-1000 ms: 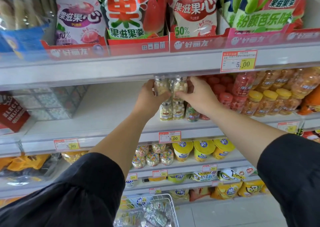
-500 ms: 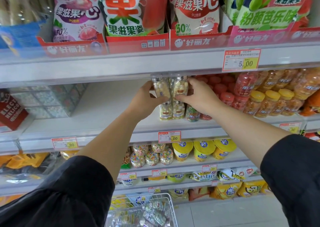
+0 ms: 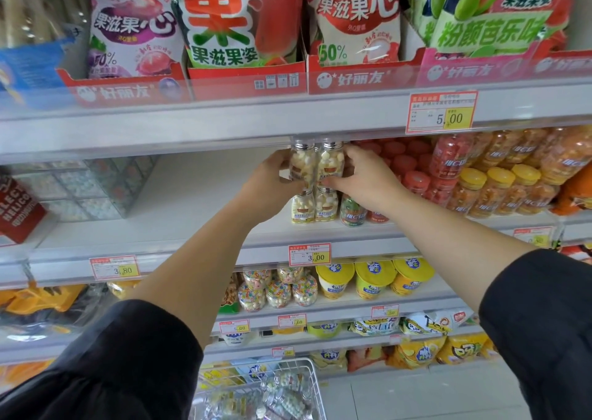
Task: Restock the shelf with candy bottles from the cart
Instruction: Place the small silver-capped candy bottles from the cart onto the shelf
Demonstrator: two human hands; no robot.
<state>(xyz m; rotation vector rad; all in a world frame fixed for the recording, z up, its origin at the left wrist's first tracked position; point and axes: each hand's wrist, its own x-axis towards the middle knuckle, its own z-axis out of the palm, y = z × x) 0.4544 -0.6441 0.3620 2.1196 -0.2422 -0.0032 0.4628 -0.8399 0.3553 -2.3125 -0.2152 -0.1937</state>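
Two clear candy bottles with silver caps [image 3: 317,163] stand stacked on two like bottles [image 3: 314,207] on the middle shelf [image 3: 192,237]. My left hand [image 3: 270,184] grips the left upper bottle from the left side. From the right, my right hand [image 3: 365,177] grips the right upper bottle. Their caps reach the underside of the shelf above. At the bottom of the view, the wire cart [image 3: 298,387] holds several more candy bottles [image 3: 285,400].
Red-capped bottles [image 3: 416,179] and yellow-capped orange bottles [image 3: 499,189] fill the shelf right of my hands. A clear box [image 3: 96,185] and a red box [image 3: 16,208] sit at the left. Snack bags fill the top shelf. Candy tubs line the lower shelves.
Both hands stay on the two upper bottles; the bottles and the hands have hardly shifted. The view has tilted slightly.
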